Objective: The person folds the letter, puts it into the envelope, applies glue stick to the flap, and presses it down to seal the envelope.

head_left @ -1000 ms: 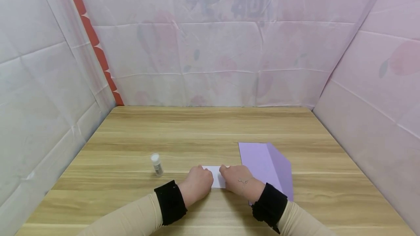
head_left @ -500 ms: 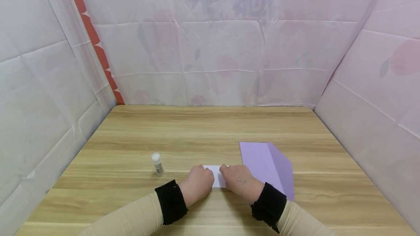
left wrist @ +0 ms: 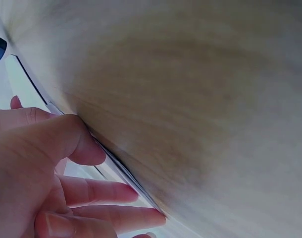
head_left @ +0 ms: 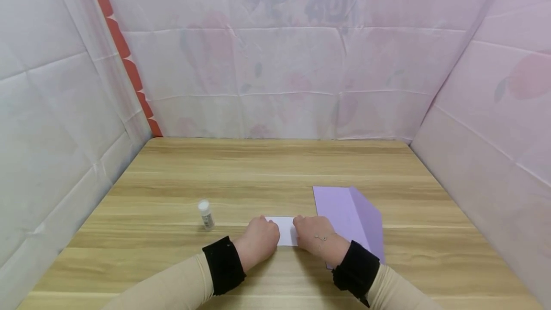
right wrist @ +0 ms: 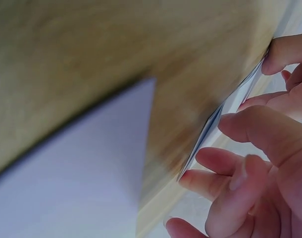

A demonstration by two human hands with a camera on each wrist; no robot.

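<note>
My left hand and right hand press on a small folded white paper lying flat on the wooden table, curled fingers pinching its edges from both sides. Just right of my right hand lies a purple sheet; left of my left hand stands a glue stick.

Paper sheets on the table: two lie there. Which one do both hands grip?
The small white paper, between the left hand and right hand. The larger purple sheet lies untouched beside the right hand, one part folded over.
</note>
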